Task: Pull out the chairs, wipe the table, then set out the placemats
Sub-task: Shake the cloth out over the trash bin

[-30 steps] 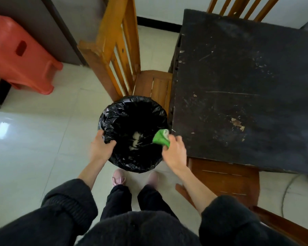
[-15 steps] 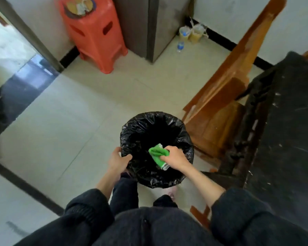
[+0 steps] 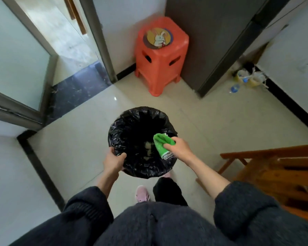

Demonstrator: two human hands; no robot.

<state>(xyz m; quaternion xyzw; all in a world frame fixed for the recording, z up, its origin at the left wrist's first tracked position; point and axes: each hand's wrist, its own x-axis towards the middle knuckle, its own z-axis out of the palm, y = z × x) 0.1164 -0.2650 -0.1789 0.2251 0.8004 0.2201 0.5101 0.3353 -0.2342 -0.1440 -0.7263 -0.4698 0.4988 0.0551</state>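
I hold a round bin lined with a black bag (image 3: 132, 118) above the floor. My left hand (image 3: 114, 161) grips its near left rim. My right hand (image 3: 179, 148) is closed on a green cloth (image 3: 161, 143) over the bin's right side. Pale scraps lie at the bottom of the bag. A wooden chair (image 3: 274, 167) shows at the right edge. The table is out of view.
An orange plastic stool (image 3: 160, 55) with a rabbit sticker stands against the wall ahead. Beside it is a tall grey cabinet (image 3: 220, 41). Small bottles and cups (image 3: 245, 79) sit on the floor by the right wall. A doorway (image 3: 64, 43) opens at the upper left.
My view has swung left, away from the table, so the stool and doorway are now ahead. The bin has come along in my left hand, with the cloth still held over it.
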